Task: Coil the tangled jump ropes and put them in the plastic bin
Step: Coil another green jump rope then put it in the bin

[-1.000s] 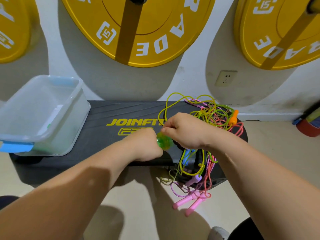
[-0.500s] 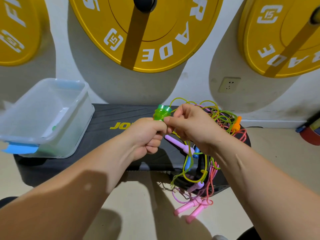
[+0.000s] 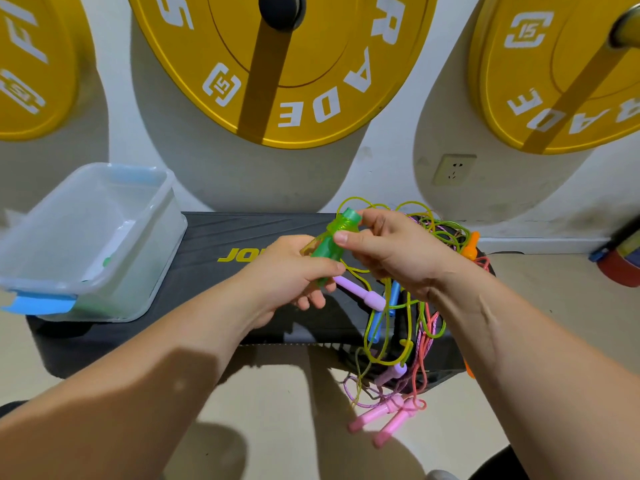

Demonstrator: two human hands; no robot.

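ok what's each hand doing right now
left hand: grips the green handle low down.
right hand: pinches the same handle near its top.

A black step platform (image 3: 214, 237) with yellow lettering stands on the beige floor (image 3: 554, 306), against the far white wall (image 3: 114, 140). Three yellow weight plates with white lettering hang on that wall: left (image 3: 31, 64), centre (image 3: 311, 81) and right (image 3: 554, 81). A white socket (image 3: 453, 169) sits lower, between the centre and right plates. A red-and-blue object (image 3: 620, 268) lies at the far right edge.
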